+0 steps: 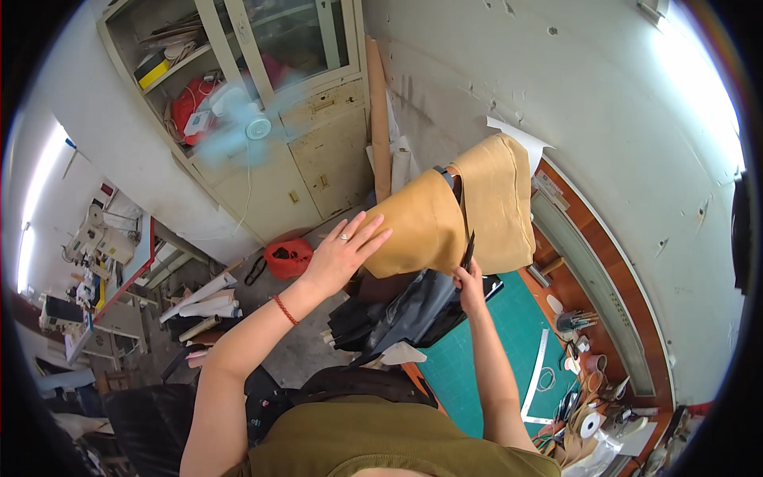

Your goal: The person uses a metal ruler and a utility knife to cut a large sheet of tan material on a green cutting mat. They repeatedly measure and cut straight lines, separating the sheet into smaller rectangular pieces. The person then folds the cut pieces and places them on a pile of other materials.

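A large tan leather sheet (417, 226) curves up in front of me, with a dark gap between it and the tan leather roll (497, 199) at its right. My left hand (350, 248) lies on the sheet's left part, fingers stretched out and spread; the thumb is hidden. In my right hand (469, 280), at the sheet's lower right edge, is a pair of dark scissors (470, 250), its blades pointing up along the gap. Beneath the sheet, dark folded leather (405, 310) hangs over the table's left edge.
A green cutting mat (469, 350) covers the table, bearing a white L-shaped ruler (536, 378). Tools and a white spool (590, 424) crowd its right side. A spinning fan (257, 127) stands before the cabinet (318, 159); a red bag (288, 257) and rolls (208, 298) lie on the floor.
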### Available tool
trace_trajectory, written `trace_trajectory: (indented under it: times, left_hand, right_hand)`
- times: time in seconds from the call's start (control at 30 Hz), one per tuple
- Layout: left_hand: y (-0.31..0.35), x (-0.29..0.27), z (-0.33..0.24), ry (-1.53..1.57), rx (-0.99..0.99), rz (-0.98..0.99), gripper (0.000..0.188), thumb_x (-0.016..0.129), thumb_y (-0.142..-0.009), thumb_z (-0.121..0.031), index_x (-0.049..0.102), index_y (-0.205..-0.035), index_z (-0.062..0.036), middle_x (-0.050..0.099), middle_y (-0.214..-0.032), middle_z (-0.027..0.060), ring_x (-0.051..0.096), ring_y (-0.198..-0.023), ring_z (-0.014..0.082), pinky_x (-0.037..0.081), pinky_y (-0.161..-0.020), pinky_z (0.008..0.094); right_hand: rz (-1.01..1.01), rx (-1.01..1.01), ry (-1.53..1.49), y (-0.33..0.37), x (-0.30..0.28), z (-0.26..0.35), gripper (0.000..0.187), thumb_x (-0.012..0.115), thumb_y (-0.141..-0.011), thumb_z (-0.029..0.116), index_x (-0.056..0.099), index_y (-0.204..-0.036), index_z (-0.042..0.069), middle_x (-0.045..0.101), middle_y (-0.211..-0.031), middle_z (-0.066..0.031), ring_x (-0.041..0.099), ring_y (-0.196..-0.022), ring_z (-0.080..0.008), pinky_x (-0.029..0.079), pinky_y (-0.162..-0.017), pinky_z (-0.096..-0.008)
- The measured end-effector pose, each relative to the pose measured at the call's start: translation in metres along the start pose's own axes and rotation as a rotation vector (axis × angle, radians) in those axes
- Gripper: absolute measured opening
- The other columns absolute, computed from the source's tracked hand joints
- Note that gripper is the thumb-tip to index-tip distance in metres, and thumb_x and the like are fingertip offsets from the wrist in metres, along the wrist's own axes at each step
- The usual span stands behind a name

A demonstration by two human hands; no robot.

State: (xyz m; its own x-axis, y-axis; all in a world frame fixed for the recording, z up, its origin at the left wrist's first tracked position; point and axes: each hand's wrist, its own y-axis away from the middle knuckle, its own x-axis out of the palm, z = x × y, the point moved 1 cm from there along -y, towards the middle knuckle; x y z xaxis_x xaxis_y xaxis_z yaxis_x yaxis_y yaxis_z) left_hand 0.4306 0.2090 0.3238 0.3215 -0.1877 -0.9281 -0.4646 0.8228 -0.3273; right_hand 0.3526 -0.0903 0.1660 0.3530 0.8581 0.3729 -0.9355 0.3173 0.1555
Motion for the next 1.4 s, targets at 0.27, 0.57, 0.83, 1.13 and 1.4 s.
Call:
trace_trajectory:
  times: [0.27,0.57,0.83,1.13,1.4]
  left_hand:
    - [-0.01,-0.036,0.002,0.134,-0.019,0.352,0.094,0.072,-0.08,-0.016,0.024,-0.16,-0.0118,0.017,-0.168,0.0177,0.021,-0.154,0.0365,0.021,-0.123,0.0545]
    - [-0.08,-0.082,0.024,1.418,-0.147,-0.092,0.082,0.071,-0.088,-0.016,0.026,-0.156,-0.004,0.05,-0.143,0.011,0.046,-0.136,0.0211,0.036,-0.113,0.0339]
    - [-0.108,-0.151,0.184,1.888,-0.541,-0.177,0.029,0.058,-0.095,-0.023,0.062,-0.119,-0.0079,0.069,-0.11,0.0063,0.067,-0.103,0.0206,0.055,-0.091,0.0358]
    - [-0.174,-0.301,0.285,1.086,0.608,-0.228,0.067,0.064,-0.093,-0.034,0.036,-0.143,0.0008,0.041,-0.143,0.0163,0.042,-0.128,0.0268,0.038,-0.108,0.0438]
    - [-0.168,-0.28,0.001,1.499,0.487,-0.245,0.053,0.062,-0.091,-0.028,0.039,-0.127,0.0031,0.046,-0.129,0.0238,0.046,-0.117,0.0391,0.039,-0.099,0.0489]
  right_hand:
    - [0.154,-0.052,-0.165,0.05,0.03,0.115,0.018,0.068,-0.09,0.02,0.064,-0.1,0.005,0.065,-0.081,-0.0014,0.06,-0.064,-0.0105,0.045,-0.052,-0.023]
    - [0.177,-0.139,-0.16,-0.017,0.213,0.216,0.03,0.064,-0.1,0.034,0.063,-0.096,0.005,0.065,-0.086,-0.0032,0.054,-0.057,-0.0103,0.035,-0.049,-0.0229]
    - [0.053,-0.251,-0.166,-0.014,0.177,0.195,0.045,0.062,-0.101,0.042,0.068,-0.09,-0.002,0.068,-0.084,-0.0086,0.038,-0.048,-0.0079,0.028,-0.046,-0.0262]
    - [-0.084,-0.367,-0.082,0.03,0.136,0.168,0.039,0.063,-0.101,0.036,0.066,-0.08,0.003,0.07,-0.084,-0.0065,0.04,-0.048,-0.0058,0.032,-0.049,-0.0225]
    - [0.067,-1.303,0.066,0.178,0.171,0.255,0.08,0.074,-0.09,0.049,0.045,-0.139,-0.007,0.063,-0.12,-0.0151,0.062,-0.094,-0.0147,0.05,-0.081,-0.0267]
